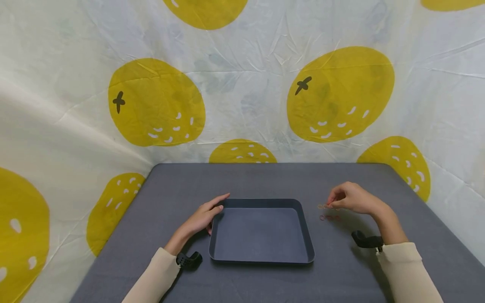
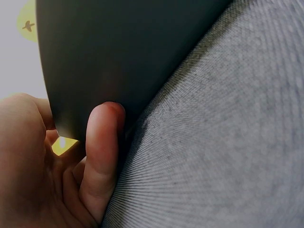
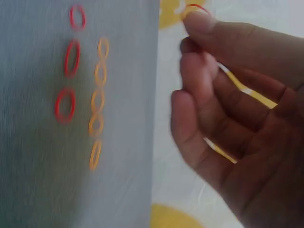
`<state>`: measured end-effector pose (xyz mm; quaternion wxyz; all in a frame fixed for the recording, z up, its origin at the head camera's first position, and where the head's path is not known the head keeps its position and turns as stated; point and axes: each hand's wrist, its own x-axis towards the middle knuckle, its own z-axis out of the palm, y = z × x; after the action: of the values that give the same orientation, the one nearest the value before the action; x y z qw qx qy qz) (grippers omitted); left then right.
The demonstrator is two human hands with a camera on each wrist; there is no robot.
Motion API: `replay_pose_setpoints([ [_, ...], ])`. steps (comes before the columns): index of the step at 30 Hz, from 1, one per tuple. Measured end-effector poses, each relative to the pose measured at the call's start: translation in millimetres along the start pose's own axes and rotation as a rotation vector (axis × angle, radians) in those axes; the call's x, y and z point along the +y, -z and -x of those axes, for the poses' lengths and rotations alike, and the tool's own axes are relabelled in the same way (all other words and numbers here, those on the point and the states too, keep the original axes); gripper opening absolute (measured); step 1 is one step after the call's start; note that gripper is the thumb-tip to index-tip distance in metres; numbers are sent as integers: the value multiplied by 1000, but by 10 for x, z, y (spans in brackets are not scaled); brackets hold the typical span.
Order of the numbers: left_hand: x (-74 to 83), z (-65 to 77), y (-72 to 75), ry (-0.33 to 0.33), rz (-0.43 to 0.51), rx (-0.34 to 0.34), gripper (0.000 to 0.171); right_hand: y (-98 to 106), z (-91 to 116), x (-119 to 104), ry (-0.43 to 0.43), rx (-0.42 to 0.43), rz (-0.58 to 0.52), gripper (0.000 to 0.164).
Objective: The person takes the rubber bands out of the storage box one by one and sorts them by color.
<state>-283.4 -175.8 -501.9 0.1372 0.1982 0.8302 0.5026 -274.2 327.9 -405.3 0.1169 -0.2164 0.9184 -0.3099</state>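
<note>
A dark rectangular tray (image 1: 261,261) lies on the table. My left hand (image 1: 202,216) holds its far left corner, thumb over the rim; in the left wrist view one finger (image 2: 102,147) presses the outer wall. To the right of the tray, my right hand (image 1: 352,198) hovers low over small rubber bands, thumb and fingertips together. At its thumb tip, the right wrist view shows a thin red rubber band (image 3: 199,6) with a yellowish edge beside it. Three red rubber bands (image 3: 65,105) and a row of several orange rubber bands (image 3: 98,100) lie on the table.
Grey cloth covers the table (image 1: 182,181). A pale curtain (image 1: 242,92) with big yellow fruit prints hangs behind it and along the left. Each wrist wears a black camera mount (image 1: 367,240).
</note>
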Motion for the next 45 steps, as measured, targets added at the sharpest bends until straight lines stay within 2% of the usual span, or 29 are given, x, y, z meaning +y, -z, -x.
replay_pose_setpoints([
  [9, 22, 9, -5, 4, 10, -17, 50, 84, 219, 359, -85, -51, -21, 5],
  [15, 48, 11, -5, -2, 17, -17, 49, 71, 257, 476, -140, -106, -56, 7],
  [19, 54, 17, -4, 3, 14, -12, 50, 57, 256, 513, -157, -115, -59, 6],
  [21, 162, 63, 14, 6, 10, -21, 50, 51, 251, 519, -165, -119, -64, 5],
  [23, 183, 73, 23, 9, 8, -29, 50, 47, 248, 515, -161, -125, -67, 5],
  [26, 180, 78, 31, 10, 12, -34, 51, 39, 235, 500, -161, -137, -69, 4],
  [28, 64, 38, 14, 9, 13, -21, 50, 32, 225, 489, -161, -143, -66, 3],
  [30, 35, 34, 3, 3, 12, -10, 50, 23, 213, 487, -169, -146, -61, 4],
  [42, 51, 64, 22, 14, 9, -9, 50, -3, 179, 502, -192, -132, -71, 5],
  [45, 117, 101, 33, 15, 9, -26, 51, -8, 166, 511, -180, -123, -72, 6],
])
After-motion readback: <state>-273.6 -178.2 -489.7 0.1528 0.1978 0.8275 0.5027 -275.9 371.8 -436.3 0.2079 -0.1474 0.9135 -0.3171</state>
